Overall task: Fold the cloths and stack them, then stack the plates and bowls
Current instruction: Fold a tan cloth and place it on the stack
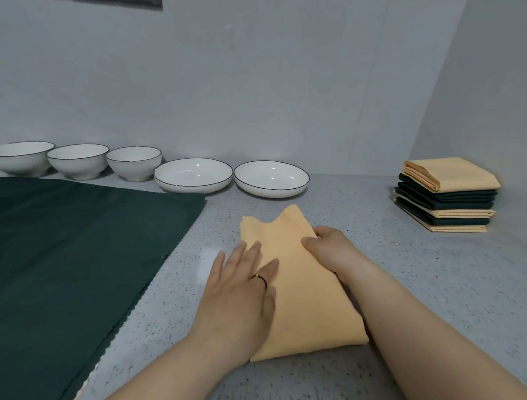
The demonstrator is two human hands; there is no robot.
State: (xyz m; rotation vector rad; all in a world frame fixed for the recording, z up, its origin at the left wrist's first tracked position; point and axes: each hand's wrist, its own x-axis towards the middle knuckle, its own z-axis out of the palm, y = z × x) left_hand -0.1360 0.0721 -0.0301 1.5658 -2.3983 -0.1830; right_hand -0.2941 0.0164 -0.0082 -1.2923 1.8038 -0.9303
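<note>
A partly folded yellow cloth (pixel 308 303) lies on the speckled grey counter in front of me. My left hand (pixel 241 290) presses flat on its left side with straight fingers. My right hand (pixel 329 245) grips the cloth's right edge with curled fingers. A large dark green cloth (pixel 56 263) lies spread out on the left, with a yellow cloth edge showing under it. A stack of folded yellow and green cloths (pixel 448 198) sits at the right. Along the back wall stand three white bowls (pixel 78 160) and two shallow white plates (pixel 271 178).
The counter (pixel 437 296) meets a grey wall behind and another wall on the right, close to the cloth stack. The bowls and plates form a row from far left to the middle, right against the back wall.
</note>
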